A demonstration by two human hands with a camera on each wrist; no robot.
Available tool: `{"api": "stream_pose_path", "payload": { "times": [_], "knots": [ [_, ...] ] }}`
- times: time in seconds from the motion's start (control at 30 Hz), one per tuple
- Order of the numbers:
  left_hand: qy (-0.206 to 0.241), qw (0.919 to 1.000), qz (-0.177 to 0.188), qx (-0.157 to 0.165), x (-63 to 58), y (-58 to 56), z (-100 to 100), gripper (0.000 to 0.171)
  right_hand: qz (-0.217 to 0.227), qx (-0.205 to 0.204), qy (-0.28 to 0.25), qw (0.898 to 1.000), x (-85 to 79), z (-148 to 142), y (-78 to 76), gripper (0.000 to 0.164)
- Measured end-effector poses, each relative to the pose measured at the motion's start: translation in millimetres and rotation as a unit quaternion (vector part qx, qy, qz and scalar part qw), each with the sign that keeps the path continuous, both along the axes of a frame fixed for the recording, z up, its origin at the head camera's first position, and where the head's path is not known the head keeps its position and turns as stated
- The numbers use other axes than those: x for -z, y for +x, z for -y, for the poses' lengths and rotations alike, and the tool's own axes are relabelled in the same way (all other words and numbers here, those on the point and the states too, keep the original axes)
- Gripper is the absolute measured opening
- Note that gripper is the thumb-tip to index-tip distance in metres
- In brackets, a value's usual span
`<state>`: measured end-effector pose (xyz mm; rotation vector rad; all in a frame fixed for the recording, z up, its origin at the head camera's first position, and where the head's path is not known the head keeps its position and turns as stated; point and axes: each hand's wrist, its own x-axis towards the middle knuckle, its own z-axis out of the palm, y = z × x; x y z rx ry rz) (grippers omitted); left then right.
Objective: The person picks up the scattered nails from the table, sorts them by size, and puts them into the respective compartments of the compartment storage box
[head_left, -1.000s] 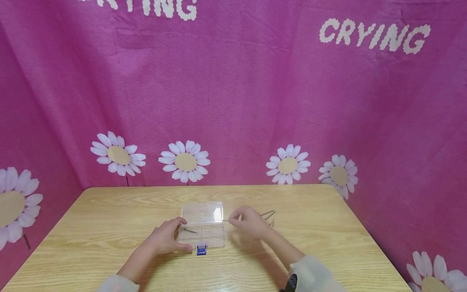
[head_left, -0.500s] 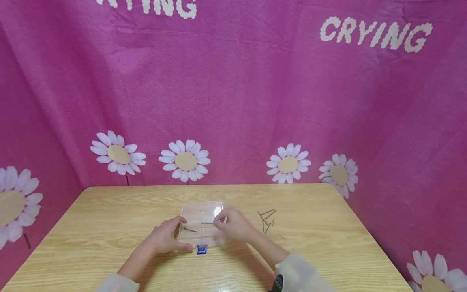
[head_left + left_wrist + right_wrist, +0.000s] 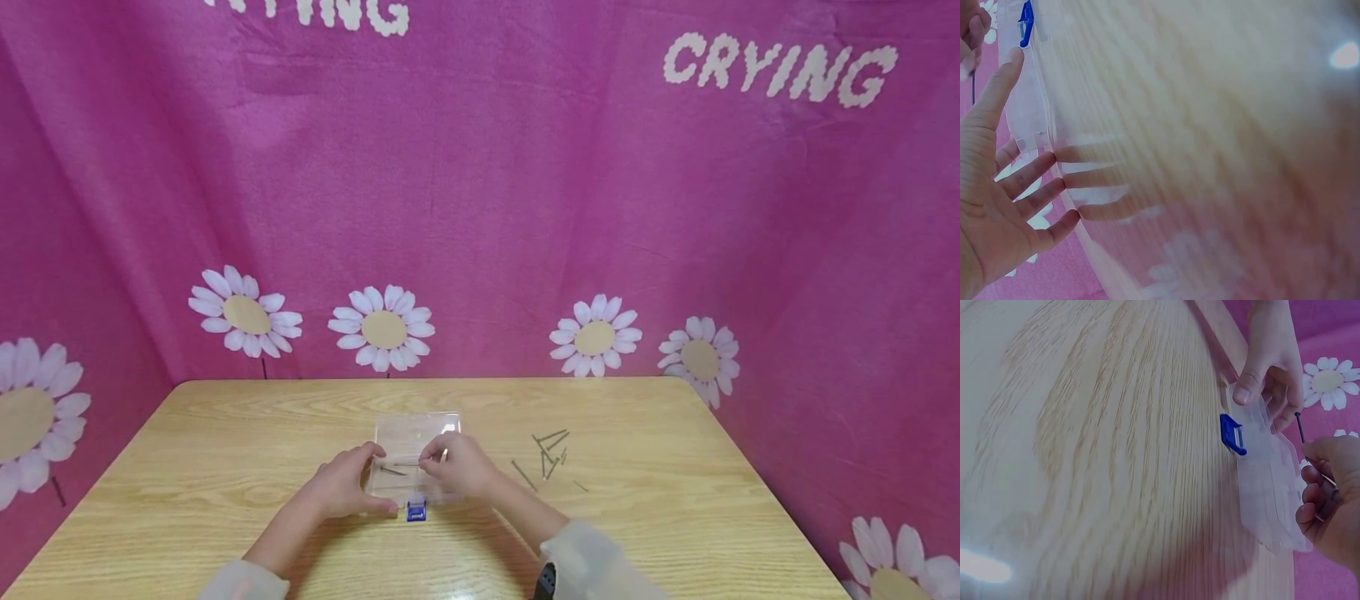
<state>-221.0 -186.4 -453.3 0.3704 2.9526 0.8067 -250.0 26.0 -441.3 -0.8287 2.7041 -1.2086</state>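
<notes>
A clear plastic box (image 3: pixel 390 490) with a blue latch (image 3: pixel 416 511) lies with its lid (image 3: pixel 408 427) raised at the back. My left hand (image 3: pixel 346 483) spans the box's left end; the thumb is at its front wall and the other fingers are spread, fairly straight, in the left wrist view. One dark nail (image 3: pixel 393 472) lies in the left part of the box. Between thumb and fingertips my right hand (image 3: pixel 461 467) pinches another nail (image 3: pixel 1300 427), held level above the box and pointing left in the head view. That hand covers the box's right part.
Several loose nails (image 3: pixel 552 441) lie in a small heap right of the box, with a single nail (image 3: pixel 524 475) beside them and a tiny thin piece (image 3: pixel 581 486) nearby. The wooden table (image 3: pixel 247 433) ends at a pink flowered curtain (image 3: pixel 480 208).
My right hand has moved left with the nail, from right of the box to over its middle, uncovering the loose nails on the table. The left hand has stayed in place.
</notes>
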Motion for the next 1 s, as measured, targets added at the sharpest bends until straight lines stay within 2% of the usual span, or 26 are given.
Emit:
{"api": "stream_pose_path", "payload": {
  "times": [0.43, 0.67, 1.0],
  "knots": [
    [0.002, 1.0000, 0.002, 0.000, 0.9, -1.4, 0.3, 0.080, 0.055, 0.015, -0.019, 0.998, 8.8, 20.7, -1.6, 0.009],
    [0.001, 1.0000, 0.003, 0.000, 1.1, -2.6, 0.2, 0.081, 0.025, 0.011, -0.019, 0.999, 11.8, 26.4, -3.1, 0.011],
    [0.001, 1.0000, 0.007, -0.001, 2.3, -3.8, 0.2, 0.080, 0.021, 0.033, 0.008, 0.999, 17.1, 30.6, -5.0, 0.010]
  ]
}}
